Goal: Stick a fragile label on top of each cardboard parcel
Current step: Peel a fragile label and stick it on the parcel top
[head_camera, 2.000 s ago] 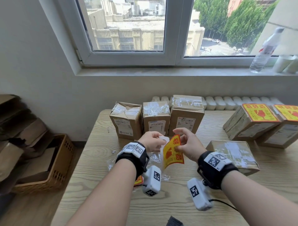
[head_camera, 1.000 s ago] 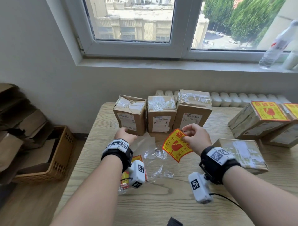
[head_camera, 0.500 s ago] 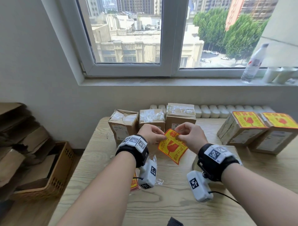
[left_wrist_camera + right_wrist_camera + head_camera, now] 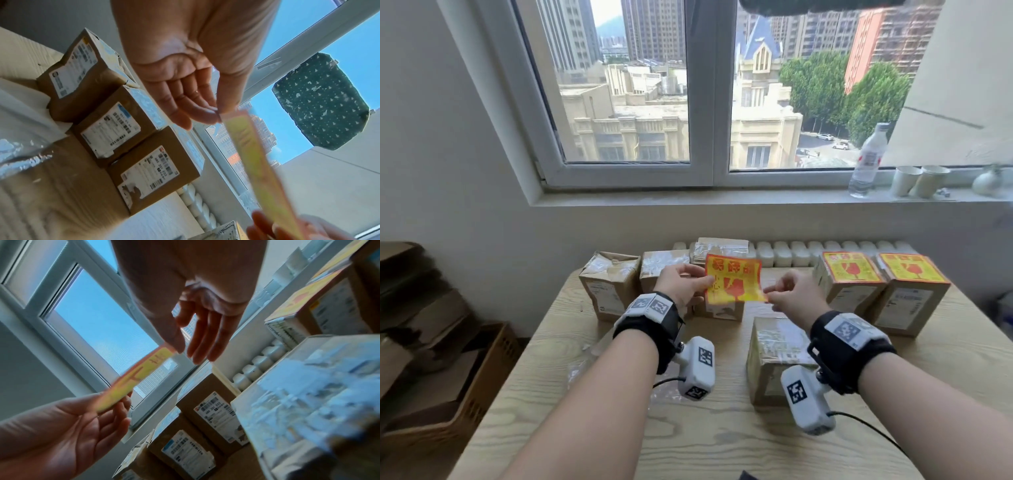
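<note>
A yellow and red fragile label [image 4: 734, 282] is stretched flat in the air between both hands, above the row of three unlabelled cardboard parcels [image 4: 610, 284] at the table's back. My left hand [image 4: 683, 281] pinches its left edge, my right hand [image 4: 789, 295] pinches its lower right corner. In the left wrist view the label [image 4: 255, 154] shows edge-on from the left hand [image 4: 197, 104]; in the right wrist view the label [image 4: 135, 379] runs from my right hand [image 4: 185, 340]. A fourth unlabelled parcel [image 4: 774, 356] lies nearer, under my right wrist. Two labelled parcels [image 4: 849, 277] stand at the right.
Crumpled clear plastic wrap [image 4: 582, 366] lies on the wooden table [image 4: 722, 438] by my left forearm. A basket of flattened cardboard [image 4: 448, 387] sits on the floor at left. A water bottle [image 4: 866, 161] and paper cups [image 4: 917, 180] stand on the windowsill.
The label was peeled off its backing, the left hand dropped the backing and came back. Both hands have since raised the label and spread it flat over the back row of parcels.
</note>
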`<state>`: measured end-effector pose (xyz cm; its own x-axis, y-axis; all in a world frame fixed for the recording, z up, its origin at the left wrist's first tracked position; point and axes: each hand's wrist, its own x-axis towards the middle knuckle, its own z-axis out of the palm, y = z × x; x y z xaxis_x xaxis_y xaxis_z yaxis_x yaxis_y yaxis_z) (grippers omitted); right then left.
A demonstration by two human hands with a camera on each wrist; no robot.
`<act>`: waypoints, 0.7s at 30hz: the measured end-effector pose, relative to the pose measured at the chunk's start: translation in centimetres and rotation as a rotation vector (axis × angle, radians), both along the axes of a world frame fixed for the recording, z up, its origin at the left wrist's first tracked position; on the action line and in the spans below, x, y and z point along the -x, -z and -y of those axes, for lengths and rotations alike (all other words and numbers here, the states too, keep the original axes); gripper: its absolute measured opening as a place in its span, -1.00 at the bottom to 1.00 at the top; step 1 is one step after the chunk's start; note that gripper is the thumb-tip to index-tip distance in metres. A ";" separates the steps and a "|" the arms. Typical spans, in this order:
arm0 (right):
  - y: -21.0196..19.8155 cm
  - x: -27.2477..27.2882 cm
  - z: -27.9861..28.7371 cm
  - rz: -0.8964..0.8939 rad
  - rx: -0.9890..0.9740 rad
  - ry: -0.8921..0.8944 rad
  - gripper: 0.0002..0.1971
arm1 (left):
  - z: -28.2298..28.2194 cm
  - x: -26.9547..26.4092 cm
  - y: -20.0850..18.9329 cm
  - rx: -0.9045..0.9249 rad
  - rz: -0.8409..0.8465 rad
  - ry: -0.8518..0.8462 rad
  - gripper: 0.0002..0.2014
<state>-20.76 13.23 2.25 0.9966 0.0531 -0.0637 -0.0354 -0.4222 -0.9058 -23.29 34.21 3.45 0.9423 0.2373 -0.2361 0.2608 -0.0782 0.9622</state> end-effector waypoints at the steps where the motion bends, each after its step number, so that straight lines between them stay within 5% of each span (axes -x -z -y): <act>1: 0.0 0.2 0.7 -0.027 -0.032 -0.028 -0.75 | 0.6 -0.2 0.2 0.016 -0.007 -0.007 -0.77; 8: 0.3 0.4 4.8 -0.110 -0.229 0.036 -0.92 | 5.1 -0.9 1.7 -0.020 -0.007 0.082 -0.73; 11: 0.9 0.1 6.6 -0.166 -0.213 0.051 -0.82 | 6.7 -1.3 2.2 -0.008 -0.013 0.105 -0.76; 14: 1.8 0.2 8.0 -0.227 -0.154 0.030 -0.95 | 7.9 -1.1 2.5 0.010 -0.058 0.149 -0.83; 21: 2.6 0.1 9.4 -0.209 -0.023 0.021 -0.69 | 9.6 -0.7 3.1 -0.027 -0.094 0.221 -0.66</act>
